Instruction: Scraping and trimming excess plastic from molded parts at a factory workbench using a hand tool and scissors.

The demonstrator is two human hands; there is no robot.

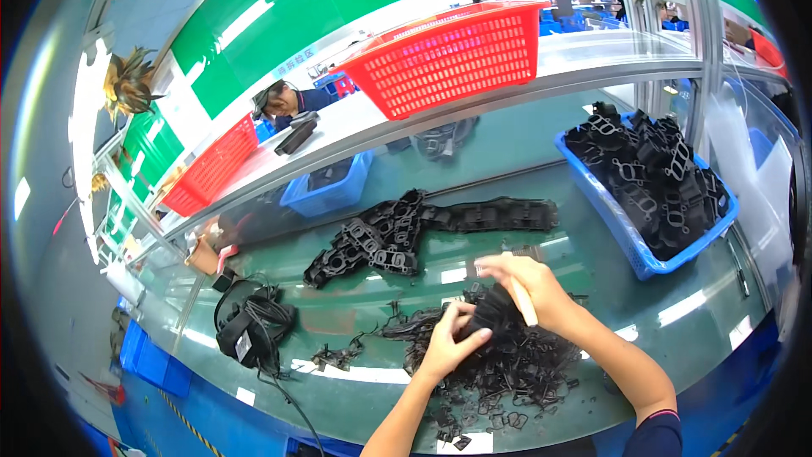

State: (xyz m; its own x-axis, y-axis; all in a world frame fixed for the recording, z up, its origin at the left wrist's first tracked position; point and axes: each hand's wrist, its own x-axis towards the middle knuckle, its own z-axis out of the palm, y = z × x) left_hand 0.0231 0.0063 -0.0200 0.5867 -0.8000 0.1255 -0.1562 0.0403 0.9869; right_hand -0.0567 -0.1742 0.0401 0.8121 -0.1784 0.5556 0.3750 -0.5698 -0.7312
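Note:
My left hand (452, 343) is closed with thumb and fingers around a black ribbed plastic part (493, 311). On the far right side of that part, my right hand (534, 282) grips a slim tool with a pale handle (523, 301); its working end is hidden. Beneath both hands spreads a heap of thin black plastic scraps (516, 372), some shaped like small loops. Beyond them, several black molded frame parts (385, 241) lie on the green tabletop (338, 317) in a stack and a long row.
A blue basket (630, 252) heaped with black parts stands at the right. Farther back is a smaller blue bin (330, 195). Red baskets (452, 51) sit on the raised shelf. Left lies a black corded device (249, 330). Across the shelf, another person (296, 101) is seen.

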